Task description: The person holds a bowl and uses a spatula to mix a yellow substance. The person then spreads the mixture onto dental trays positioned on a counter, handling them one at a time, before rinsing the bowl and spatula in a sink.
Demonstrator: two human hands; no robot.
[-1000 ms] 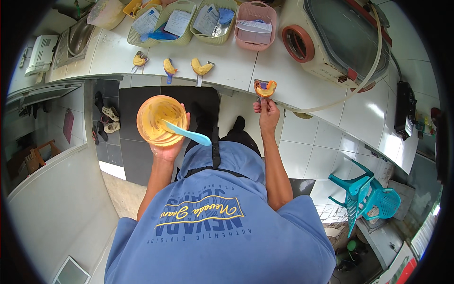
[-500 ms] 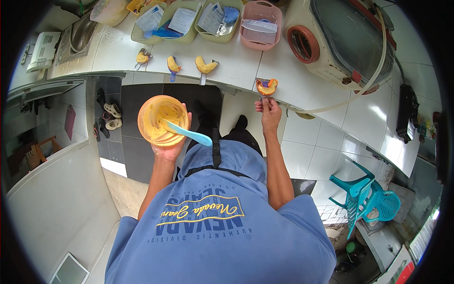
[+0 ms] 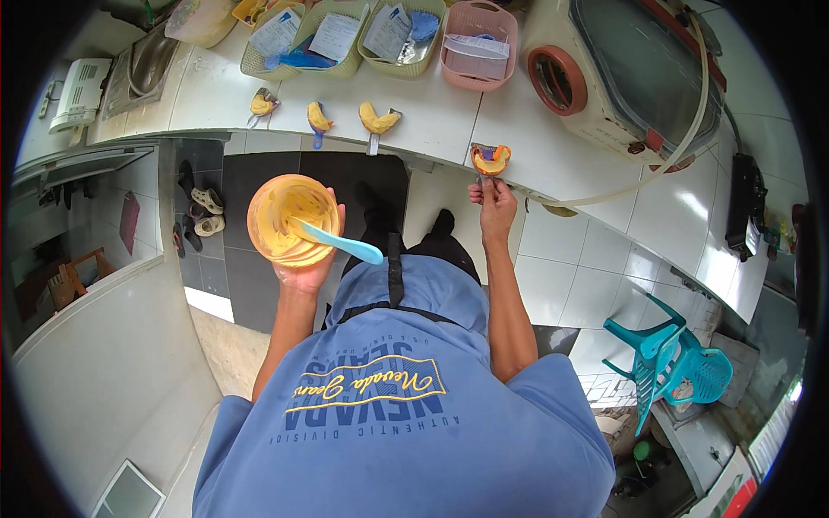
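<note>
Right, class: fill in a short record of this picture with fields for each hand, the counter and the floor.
left hand: holds orange bowl with a blue spatula in it
right hand: grips the handle of a filled tray at the counter edge
counter: three more filled trays, baskets, a machine
floor: sandals, teal chair

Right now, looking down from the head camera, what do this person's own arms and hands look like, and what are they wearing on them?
Both arms are bare from the short sleeves down. The left hand and the right hand wear no gloves, and no rings, watch or bands show. The sleeves belong to a blue T-shirt with yellow and dark blue lettering across its front. A dark strap runs down the middle of the chest.
</note>
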